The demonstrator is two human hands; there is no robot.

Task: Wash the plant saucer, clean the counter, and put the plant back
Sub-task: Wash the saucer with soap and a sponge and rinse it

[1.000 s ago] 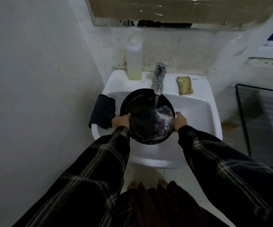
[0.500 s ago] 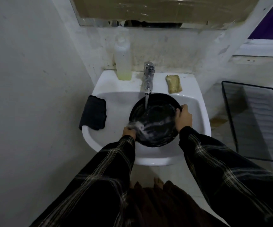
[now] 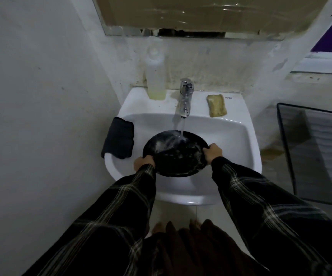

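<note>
The saucer [image 3: 176, 154] is a round black dish, and it is over the white sink [image 3: 238, 136], right under the tap [image 3: 185, 96]. Water runs from the tap and lands on the far part of the dish, and white soap foam sits inside it. It looks hard and stiff, so I think it will not bend when you hold it. It looks light enough for two hands, maybe even one. But it is wet and soapy, so I think it is very slippery and could slide out and bang in the sink. The best place to hold it is the rim, one hand on each side, just as it is held now. The left hand [image 3: 144, 162] holds the near left edge. Its fingers are curled round the rim, though the sleeve hides part of them, so I cannot tell how tight they are. The right hand [image 3: 213, 153] holds the right edge, with its fingers bent over the rim and close together. Both arms reach forward and down in dark checked sleeves. The dish tips a little, with its near edge lower. A dark cloth [image 3: 119, 141] hangs on the sink's left edge, a sponge [image 3: 217, 105] lies by the tap, and a bottle [image 3: 155, 76] stands at the back.
</note>
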